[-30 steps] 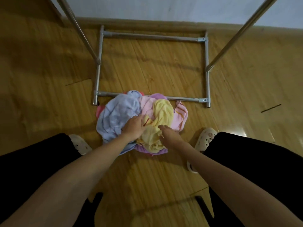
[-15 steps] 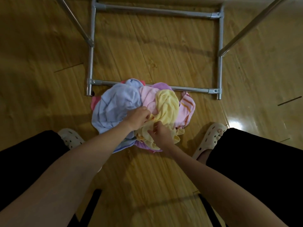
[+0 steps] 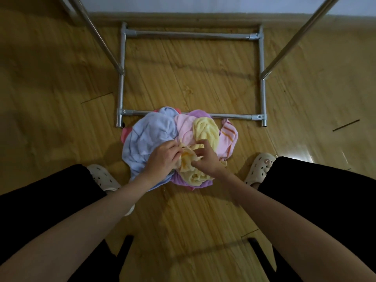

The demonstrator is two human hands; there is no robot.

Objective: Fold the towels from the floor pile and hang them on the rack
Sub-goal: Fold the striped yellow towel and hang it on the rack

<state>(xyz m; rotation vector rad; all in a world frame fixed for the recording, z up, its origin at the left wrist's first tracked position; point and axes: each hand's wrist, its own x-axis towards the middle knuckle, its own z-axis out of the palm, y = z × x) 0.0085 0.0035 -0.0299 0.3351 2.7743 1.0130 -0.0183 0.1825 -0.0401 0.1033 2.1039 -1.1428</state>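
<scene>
Both hands are close together on the yellow towel, which lies on top of the towel pile. The left hand pinches a fold of it, and the right hand also pinches its cloth with curled fingers. The pile lies on the wooden floor, touching the front bar of the rack base, between the two sandals.

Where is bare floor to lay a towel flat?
Inside the rack base, bare boards run between its four bars. Bare floor also lies between the forearms. It is crowded where both hands work the towel pile against the near bar.
</scene>
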